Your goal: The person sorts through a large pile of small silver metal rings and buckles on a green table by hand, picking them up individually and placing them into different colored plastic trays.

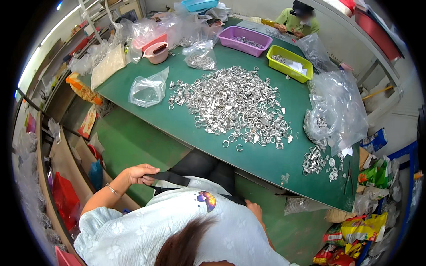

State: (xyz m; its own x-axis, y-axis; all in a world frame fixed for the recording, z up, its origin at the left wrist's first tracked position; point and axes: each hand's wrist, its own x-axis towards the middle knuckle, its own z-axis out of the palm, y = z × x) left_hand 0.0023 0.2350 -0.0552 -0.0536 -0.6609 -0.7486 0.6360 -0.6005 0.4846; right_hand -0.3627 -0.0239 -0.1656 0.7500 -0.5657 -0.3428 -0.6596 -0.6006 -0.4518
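Hands sit below the near edge of the green tabletop: the left hand has its grip clenched on one end of a black strap at the lap, while the right hand touches the strap's other end, its grip hidden. Open floor lies left. Ahead, a heap of silver metal rings fills the middle, with clear plastic bags and purple and yellow-green trays beyond.

A heap of metal rings lies mid-table, with two trays behind it. Plastic bags lie left and right of the heap. A strap crosses the lap before the table, between both hands.
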